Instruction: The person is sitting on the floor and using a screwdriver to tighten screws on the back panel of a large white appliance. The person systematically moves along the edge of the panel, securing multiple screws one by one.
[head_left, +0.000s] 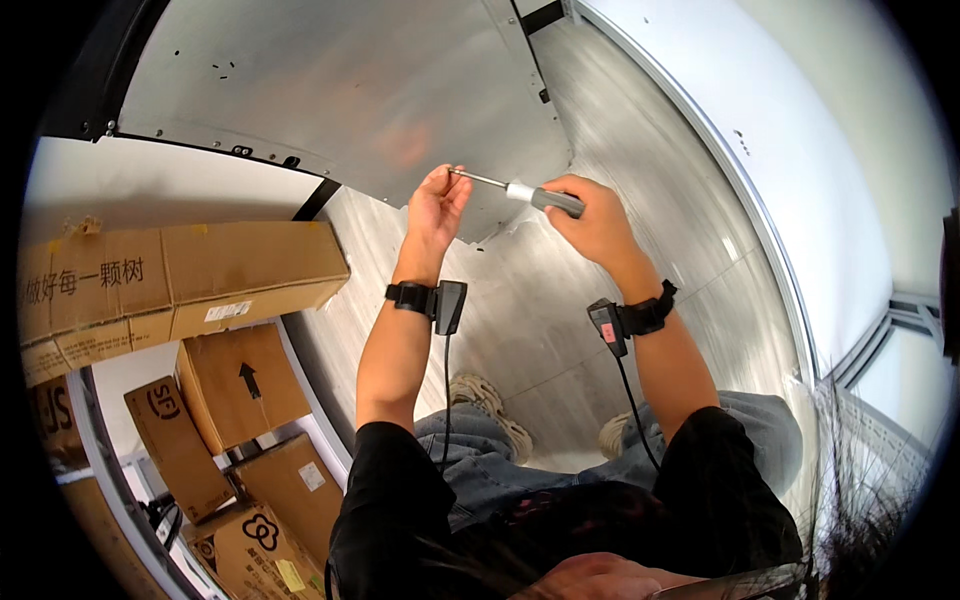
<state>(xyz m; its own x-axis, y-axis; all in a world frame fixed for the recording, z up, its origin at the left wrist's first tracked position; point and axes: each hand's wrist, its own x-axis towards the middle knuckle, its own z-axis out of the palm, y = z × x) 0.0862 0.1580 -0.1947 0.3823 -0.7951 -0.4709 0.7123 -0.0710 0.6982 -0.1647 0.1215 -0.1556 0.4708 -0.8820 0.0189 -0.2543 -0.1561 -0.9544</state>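
Note:
A screwdriver [532, 196] with a grey and white handle and a thin metal shaft lies nearly level in my right hand [597, 222], whose fingers wrap the handle. Its tip points left and meets the fingertips of my left hand [438, 208]. Those fingers are pinched together at the tip; whatever small thing they hold is too small to make out. Both hands are in front of the lower part of a large grey metal panel [350, 90], which has small holes and fittings along its edges.
Cardboard boxes [245, 385] are stacked at the left on a metal-framed rack, below a long carton [190, 275]. A white wall panel with a metal rail [745, 180] curves along the right. Wood-look floor [560, 320] lies beneath. Cabled black devices [450, 306] are strapped to both wrists.

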